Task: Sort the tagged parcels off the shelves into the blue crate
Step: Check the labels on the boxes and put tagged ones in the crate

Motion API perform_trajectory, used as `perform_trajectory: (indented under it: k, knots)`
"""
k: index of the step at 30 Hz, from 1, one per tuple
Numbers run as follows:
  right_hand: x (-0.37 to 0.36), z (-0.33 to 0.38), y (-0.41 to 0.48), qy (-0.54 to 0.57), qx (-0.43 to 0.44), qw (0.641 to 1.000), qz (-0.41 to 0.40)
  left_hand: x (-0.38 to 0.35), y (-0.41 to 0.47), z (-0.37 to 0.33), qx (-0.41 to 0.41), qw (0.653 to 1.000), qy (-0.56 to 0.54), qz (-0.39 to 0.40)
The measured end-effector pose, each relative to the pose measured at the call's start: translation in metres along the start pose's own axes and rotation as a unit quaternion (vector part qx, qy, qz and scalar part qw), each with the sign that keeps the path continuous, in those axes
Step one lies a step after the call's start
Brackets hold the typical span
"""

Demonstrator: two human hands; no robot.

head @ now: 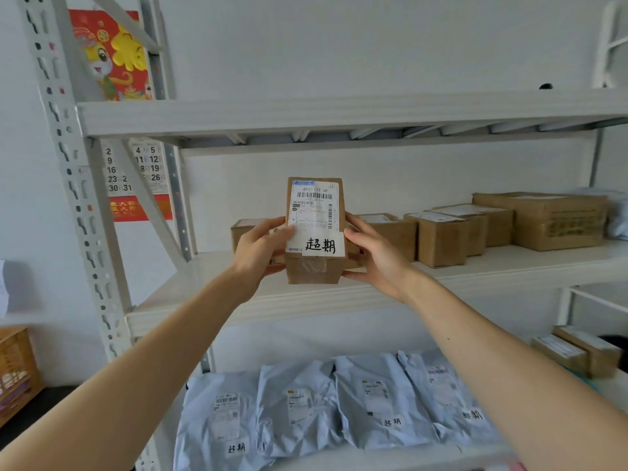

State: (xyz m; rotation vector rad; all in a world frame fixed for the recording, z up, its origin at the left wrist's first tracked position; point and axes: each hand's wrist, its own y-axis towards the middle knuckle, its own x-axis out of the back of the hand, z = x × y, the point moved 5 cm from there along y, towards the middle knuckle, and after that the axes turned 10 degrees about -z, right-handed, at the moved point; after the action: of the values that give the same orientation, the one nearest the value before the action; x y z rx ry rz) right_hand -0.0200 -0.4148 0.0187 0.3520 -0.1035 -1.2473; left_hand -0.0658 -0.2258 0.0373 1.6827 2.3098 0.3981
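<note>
The parcel (315, 266), a small brown carton, is held upright in the air just in front of the middle shelf (306, 302), near that shelf's front edge and toward its left end. The left hand (260, 248) grips its left side with the thumb lying over the label (314, 212). The right hand (375, 254) grips the right side, fingers (353, 222) curled round the carton's back, where their tips are hidden. The printed label shows a barcode and "405-J31 38"; the finer print is too small to read. Below it a white tag (321, 245) carries the handwritten characters "超期". Behind the hands a carton (243, 232) stands partly hidden, and a row of boxes (441, 239) runs toward the shelf's right end, their labels blurred. On the shelf below lie four grey bags (306, 402) side by side. Three of them show the same handwritten tag; their printed labels cannot be read. Two more small boxes (577, 351) sit at the lower right. A red calendar (125, 62) hangs on the wall behind the left upright, half covered by the frame, with dates such as 16, 23 and 30 legible. An orange crate (15, 362) is cut off at the left edge.
</note>
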Motion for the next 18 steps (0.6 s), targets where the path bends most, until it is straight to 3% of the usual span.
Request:
perform_trajectory:
  k: [9, 18]
  knots:
    - [0.128, 0.023, -0.082, -0.026, -0.011, 0.995, -0.098, -0.135, -0.052, 0.001, 0.015, 0.995, -0.024, 0.091]
    - [0.262, 0.03, -0.156, -0.045, -0.029, 0.966, -0.253, -0.282, -0.083, 0.031, 0.052, 0.976, -0.051, 0.205]
